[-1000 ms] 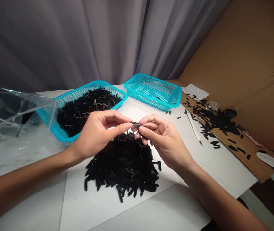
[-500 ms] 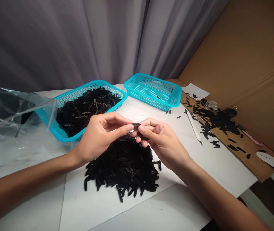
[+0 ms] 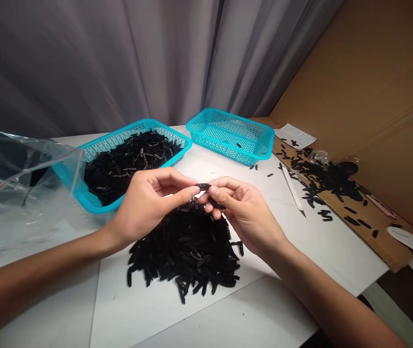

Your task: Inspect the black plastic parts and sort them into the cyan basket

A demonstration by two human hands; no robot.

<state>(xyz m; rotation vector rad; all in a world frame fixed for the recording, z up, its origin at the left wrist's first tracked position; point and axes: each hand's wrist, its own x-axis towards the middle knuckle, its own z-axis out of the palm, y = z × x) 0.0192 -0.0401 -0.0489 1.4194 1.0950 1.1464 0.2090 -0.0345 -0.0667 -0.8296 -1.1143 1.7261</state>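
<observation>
A small black hair clip [image 3: 203, 186] spans the gap between my two hands above the pile. My left hand [image 3: 148, 200] pinches its left end between thumb and forefinger. The thumb and forefinger of my right hand [image 3: 244, 208] close on its right end. Another black piece [image 3: 216, 204] lies against the curled lower fingers of my right hand, partly hidden by the thumb. Below both hands a heap of black clips [image 3: 188, 251] is spread on a white sheet [image 3: 119, 309].
A blue basket [image 3: 99, 210] full of black clips stands at the left, beside a clear plastic bag [image 3: 18, 208]. Behind is another blue basket [image 3: 228, 153] with one black piece inside. Right lie a white pen-like tool [image 3: 292, 188], loose black pieces [image 3: 330, 179] and cardboard [image 3: 369, 232].
The clip between my fingertips has turned so that its flat, holed face shows more. Both hands keep nearly the same place and grip.
</observation>
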